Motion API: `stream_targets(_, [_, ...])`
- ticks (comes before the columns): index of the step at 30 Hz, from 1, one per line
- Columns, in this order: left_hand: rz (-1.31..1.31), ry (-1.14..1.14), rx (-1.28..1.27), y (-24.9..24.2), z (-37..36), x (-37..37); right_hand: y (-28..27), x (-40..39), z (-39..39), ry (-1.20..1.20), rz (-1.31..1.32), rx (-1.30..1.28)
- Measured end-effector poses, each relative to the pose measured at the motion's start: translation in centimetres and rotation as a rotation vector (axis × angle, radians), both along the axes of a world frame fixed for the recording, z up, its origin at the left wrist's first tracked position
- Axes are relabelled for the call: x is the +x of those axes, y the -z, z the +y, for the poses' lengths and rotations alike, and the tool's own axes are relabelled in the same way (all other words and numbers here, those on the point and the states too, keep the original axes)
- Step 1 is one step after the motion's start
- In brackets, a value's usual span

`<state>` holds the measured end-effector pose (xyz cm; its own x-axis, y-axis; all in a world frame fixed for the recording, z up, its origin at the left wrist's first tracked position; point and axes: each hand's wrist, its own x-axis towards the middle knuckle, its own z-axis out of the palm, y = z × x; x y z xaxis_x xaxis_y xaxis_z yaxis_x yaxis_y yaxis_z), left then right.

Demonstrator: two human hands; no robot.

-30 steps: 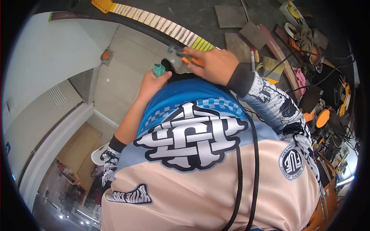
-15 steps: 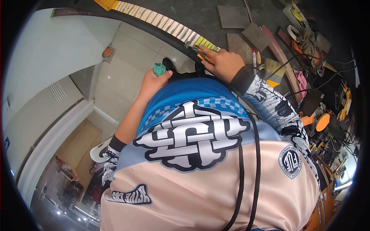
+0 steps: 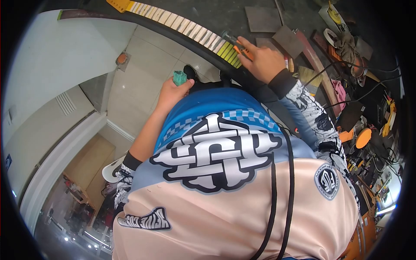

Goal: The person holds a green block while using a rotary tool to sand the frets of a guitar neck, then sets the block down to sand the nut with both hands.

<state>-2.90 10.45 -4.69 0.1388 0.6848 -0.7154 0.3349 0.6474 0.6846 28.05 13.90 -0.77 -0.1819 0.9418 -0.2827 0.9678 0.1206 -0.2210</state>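
Observation:
A guitar neck (image 3: 171, 19) with a yellow-orange headstock (image 3: 119, 4) lies along the edge of the dark workbench. Pale strips cover most of its fretboard, while bare yellow-green sections show at the right end. My right hand (image 3: 265, 64) is just above that end, closed around orange-handled pliers (image 3: 246, 52) whose dark head points up and left over the bench. Low in front of my waist, my left hand (image 3: 174, 92) grips a small crumpled green wad (image 3: 180, 78), off the bench.
Flat dark plates (image 3: 262, 19) lie beyond my right hand. To its right are a wide brush (image 3: 308, 78), a long reddish-brown wooden strip (image 3: 313, 56), black cables (image 3: 346, 63) and a pink cloth (image 3: 339, 93). Many tools clutter the far right.
My right hand and the pliers have moved up and to the right, off the fretboard, uncovering more of its yellow-green end. My left hand has stayed nearly still with the green wad.

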Motion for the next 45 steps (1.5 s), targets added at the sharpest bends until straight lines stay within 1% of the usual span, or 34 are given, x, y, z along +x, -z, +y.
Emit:
stream_targets(4, [0.004,0.023,0.019,0.1,0.1,0.3,-2.0,-1.9,-0.8,-0.065,0.114,-0.061])
stream_targets(8, [-0.019,0.046,0.064,0.0,0.2,0.8,-4.1,-4.2,-0.8,-0.159,0.313,-0.155])
stream_targets(13, [-0.022,0.089,0.076,0.1,0.3,0.7,-4.1,-5.4,-0.5,-0.231,0.369,-0.200])
stream_targets(19, [0.011,0.094,0.091,-0.3,0.4,0.9,-4.7,-5.7,-0.5,-0.239,0.323,-0.269])
stream_targets(22, [0.012,0.071,0.061,-0.1,0.3,1.0,-4.4,-5.1,-0.9,-0.169,0.300,-0.183])
stream_targets(25, [0.009,0.062,0.053,-0.1,0.2,0.8,-2.7,-2.7,-0.9,-0.130,0.210,-0.097])
stream_targets(28, [-0.007,0.033,0.049,-0.2,-0.3,0.8,-1.2,-0.7,-1.4,-0.080,0.043,-0.069])
stream_targets(38, [0.005,0.016,0.045,0.3,-1.1,1.5,1.3,-0.2,-3.2,-0.115,0.063,-0.023])
stream_targets(45, [0.008,-0.002,0.036,0.1,-1.1,1.4,1.5,-0.1,-3.0,-0.109,0.060,-0.022])
